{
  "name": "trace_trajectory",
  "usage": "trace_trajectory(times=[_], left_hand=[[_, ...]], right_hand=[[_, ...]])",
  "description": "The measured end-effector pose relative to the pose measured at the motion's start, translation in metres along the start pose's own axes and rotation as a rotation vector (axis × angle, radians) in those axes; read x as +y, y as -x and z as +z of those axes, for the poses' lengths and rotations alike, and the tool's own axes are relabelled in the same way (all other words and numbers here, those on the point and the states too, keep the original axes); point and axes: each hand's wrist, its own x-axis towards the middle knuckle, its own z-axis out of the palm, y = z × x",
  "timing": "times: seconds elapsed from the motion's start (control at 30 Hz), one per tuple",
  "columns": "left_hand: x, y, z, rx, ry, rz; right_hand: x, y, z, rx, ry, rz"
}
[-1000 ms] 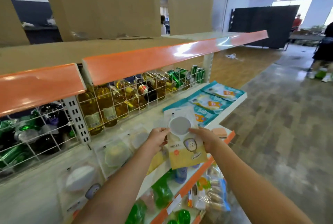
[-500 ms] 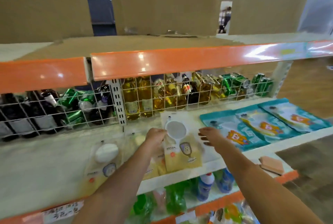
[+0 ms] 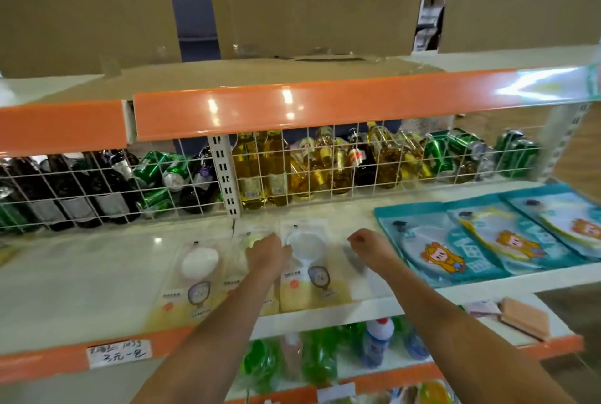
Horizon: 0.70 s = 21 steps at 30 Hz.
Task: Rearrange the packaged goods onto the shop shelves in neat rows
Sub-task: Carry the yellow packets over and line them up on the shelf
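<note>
On the middle shelf (image 3: 81,277), at its centre, the left hand (image 3: 267,257) rests with its fingers (image 3: 282,249) curled over the left edge of a yellow pouch (image 3: 309,273), pinching it as far as the blur allows me to judge. To its right the right hand (image 3: 367,246) hovers just above the shelf board with the fingers (image 3: 355,238) loosely bent and holding nothing, close to the pouch's right edge but apart from it.

That pouch lies flat, top towards the wire fence (image 3: 292,169), its clear round window showing a pale disc inside. Partly under the left forearm lies a second pouch (image 3: 250,242) of the same kind, and further left a third pouch (image 3: 195,277), the three forming a rough row with edges overlapping.

These packs look thin, light and limp, with slick film faces, so they are likely to slide easily on the smooth board and to buckle if pushed from one corner. Taking hold at the two side edges near the top, or pressing flat on the face and sliding, would probably keep one straight.

Right of the hands lie three teal packets (image 3: 455,247), fanned over one another. Behind the fence stand and lie oil bottles (image 3: 257,169), dark bottles (image 3: 65,189) and green cans (image 3: 455,153). Below, a lower shelf carries a pink block (image 3: 523,316) and a cleaner bottle (image 3: 377,342).
</note>
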Motion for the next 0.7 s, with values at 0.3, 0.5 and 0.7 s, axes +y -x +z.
trace_trajectory(times=[0.3, 0.5, 0.7], left_hand=[[-0.008, -0.01, 0.014, 0.062, -0.206, 0.09], [-0.008, -0.012, 0.016, 0.041, -0.184, 0.102], [-0.007, -0.012, 0.017, 0.051, -0.164, 0.109]], right_hand=[[-0.001, -0.007, 0.0, -0.015, 0.072, 0.016], [-0.004, -0.01, 0.005, -0.008, 0.194, 0.022], [-0.007, -0.009, 0.008, 0.002, 0.283, 0.007]])
